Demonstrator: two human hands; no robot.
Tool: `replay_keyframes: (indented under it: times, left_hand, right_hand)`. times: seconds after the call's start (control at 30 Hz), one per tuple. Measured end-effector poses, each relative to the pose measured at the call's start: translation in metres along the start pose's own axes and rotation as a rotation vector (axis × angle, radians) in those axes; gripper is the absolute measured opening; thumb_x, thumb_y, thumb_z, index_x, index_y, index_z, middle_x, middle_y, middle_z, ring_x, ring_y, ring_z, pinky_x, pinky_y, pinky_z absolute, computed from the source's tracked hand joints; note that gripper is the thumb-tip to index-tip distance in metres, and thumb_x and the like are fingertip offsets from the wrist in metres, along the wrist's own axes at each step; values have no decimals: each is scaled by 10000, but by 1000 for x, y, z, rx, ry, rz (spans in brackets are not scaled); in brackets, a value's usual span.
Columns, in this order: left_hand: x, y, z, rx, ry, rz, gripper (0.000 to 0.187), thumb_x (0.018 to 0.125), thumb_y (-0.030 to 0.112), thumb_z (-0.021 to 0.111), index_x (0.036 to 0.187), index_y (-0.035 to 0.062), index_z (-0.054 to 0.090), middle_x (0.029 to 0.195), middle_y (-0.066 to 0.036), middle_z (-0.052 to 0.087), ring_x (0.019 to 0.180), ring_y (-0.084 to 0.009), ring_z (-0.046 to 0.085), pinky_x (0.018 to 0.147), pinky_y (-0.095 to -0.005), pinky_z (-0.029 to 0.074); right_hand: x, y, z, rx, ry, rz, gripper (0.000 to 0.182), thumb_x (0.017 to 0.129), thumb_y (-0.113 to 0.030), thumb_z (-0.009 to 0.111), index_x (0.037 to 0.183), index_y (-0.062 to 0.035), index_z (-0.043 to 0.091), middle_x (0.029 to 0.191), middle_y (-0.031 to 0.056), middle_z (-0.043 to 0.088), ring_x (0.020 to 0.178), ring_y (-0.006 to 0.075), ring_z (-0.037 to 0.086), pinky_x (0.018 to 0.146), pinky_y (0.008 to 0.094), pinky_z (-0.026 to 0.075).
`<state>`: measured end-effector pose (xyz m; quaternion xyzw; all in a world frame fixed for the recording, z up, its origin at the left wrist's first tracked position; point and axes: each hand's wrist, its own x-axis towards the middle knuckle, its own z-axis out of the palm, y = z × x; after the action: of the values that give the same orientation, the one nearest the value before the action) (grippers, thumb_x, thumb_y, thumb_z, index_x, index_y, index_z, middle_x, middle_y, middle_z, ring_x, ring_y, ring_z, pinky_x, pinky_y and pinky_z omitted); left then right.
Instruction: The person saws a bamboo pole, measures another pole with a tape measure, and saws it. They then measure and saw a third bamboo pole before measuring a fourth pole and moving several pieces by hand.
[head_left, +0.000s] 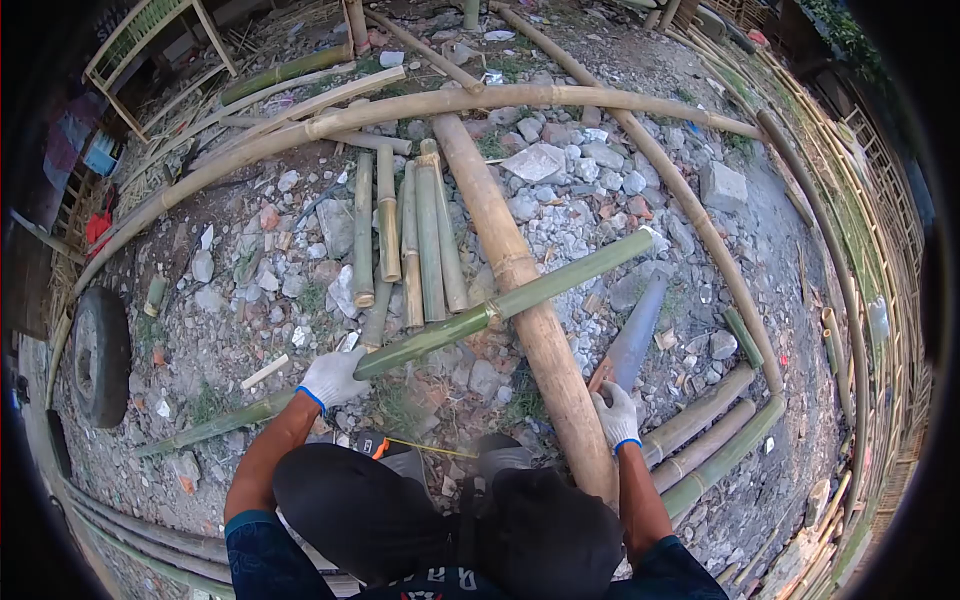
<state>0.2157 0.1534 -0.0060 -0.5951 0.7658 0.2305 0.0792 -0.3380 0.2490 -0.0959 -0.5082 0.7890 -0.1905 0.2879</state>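
Near the knees, the right hand (pixel 620 415) has its fingers curled round the handle of a saw (pixel 640 325). The left hand's (pixel 335 381) fingers close on a green pole (pixel 465 326) lying across a thick log (pixel 566 400). Sawing well calls for pressing it steady and stroking squarely.

A pole (pixel 520 297) is lying across the log (pixel 550 355). Behind it, pieces (pixel 429 240) are resting beyond the log's left edge; before it, the saw (pixel 636 325) is slanting beyond the right edge.
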Motion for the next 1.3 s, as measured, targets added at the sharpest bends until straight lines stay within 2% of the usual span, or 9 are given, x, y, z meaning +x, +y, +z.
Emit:
replay_keyframes:
  times: [0.3,0.5,0.57,0.83,1.0,1.03,1.1,1.17,1.3]
  left_hand:
    - [47,21,-35,191,99,69,382,884,348,733,1100,87,556,873,-175,726,830,-402,735,696,-523,585]
    - [63,8,-7,147,190,31,461,860,382,787,1123,90,545,989,-201,715,915,-404,726,737,-522,580]
    - [64,6,-12,143,154,46,492,864,416,785,1134,81,546,1005,-217,707,939,-417,720,770,-530,573]
    - [63,22,-64,93,43,166,723,873,542,748,1360,42,558,1195,-262,685,1127,-450,668,969,-526,528]
    - [86,77,-116,199,-67,230,726,893,592,706,1347,41,575,1211,-262,688,1125,-438,676,958,-531,536]
    - [91,93,-120,220,-97,239,723,897,592,702,1345,40,576,1211,-262,687,1126,-435,678,956,-531,538]
    - [121,109,-93,159,-15,346,737,868,590,724,1339,43,577,1235,-238,687,1137,-421,685,945,-523,551]
    - [132,137,-66,64,112,304,685,880,560,721,1310,47,578,1213,-246,695,1127,-419,689,936,-512,556]
    - [143,146,-20,-43,47,151,585,904,511,708,1247,55,578,1183,-241,712,1083,-412,707,918,-516,555]
  right_hand:
    - [4,-15,-1,-396,74,-99,514,784,-266,845,1239,-102,672,1184,164,657,1119,373,625,968,472,533]
    - [3,18,-6,-508,-80,-475,355,860,-261,753,1174,-118,673,1033,105,697,1014,327,662,860,472,530]
    - [2,27,-1,-671,-79,-649,241,921,-228,637,1148,-150,654,977,60,696,952,278,676,788,455,522]
    - [4,21,5,-773,-83,-520,116,958,-166,578,1034,-81,596,858,129,703,859,340,700,741,485,545]
    - [-35,-1,-43,-220,294,-254,517,706,-142,832,1142,-50,568,966,188,670,931,393,671,830,522,541]
    - [-40,-2,-51,-220,464,-289,469,777,-162,839,1130,-44,553,925,172,671,906,358,681,825,484,545]
    - [-54,-16,-74,138,492,83,361,871,-199,811,1075,-35,563,847,142,647,829,263,662,797,404,537]
    - [-58,-2,-83,377,711,51,219,972,-185,736,929,-26,592,781,23,570,720,135,530,696,333,486]
    - [-106,-46,-102,537,714,126,235,1010,-211,725,925,-42,586,804,-6,541,741,101,485,677,305,444]
